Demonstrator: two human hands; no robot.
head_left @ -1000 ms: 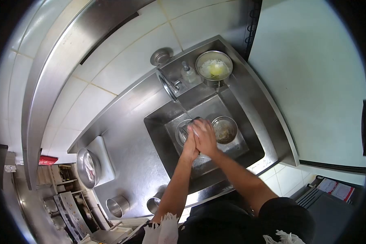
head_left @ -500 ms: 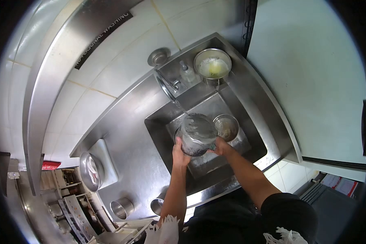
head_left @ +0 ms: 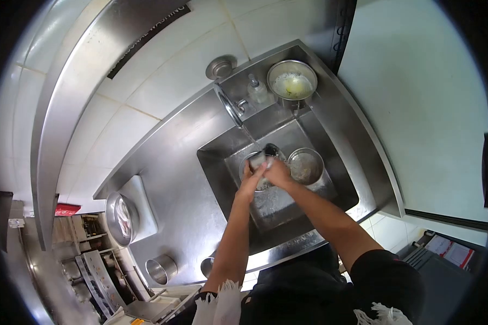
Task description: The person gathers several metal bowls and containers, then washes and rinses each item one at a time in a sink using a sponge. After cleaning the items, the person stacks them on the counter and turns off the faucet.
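Both of my hands meet over the sink [head_left: 217, 189], below the running tap [head_left: 230, 108]. My left hand [head_left: 250, 181] is closed round a small pale, shiny object [head_left: 257, 160], too blurred to name. Against it my right hand [head_left: 277, 172] is closed too; what it grips is hidden. A dark round shape [head_left: 271, 149] shows just past the fingers. Under the hands is a metal vessel [head_left: 242, 169], mostly covered by them. To their right a round metal bowl [head_left: 306, 166] rests in the sink.
A metal pot [head_left: 291, 80] with foamy, yellowish contents stands at the sink's back corner, beside a clear pump bottle [head_left: 257, 90]. On the left counter are a metal bowl [head_left: 121, 219] on a white board [head_left: 146, 214] and a metal container [head_left: 161, 270]; another [head_left: 206, 266] is partly behind my left forearm.
The large wet metal vessel is no longer held up between my hands. They have come together, a little higher in the view, round something smaller. The camera view has shifted slightly.
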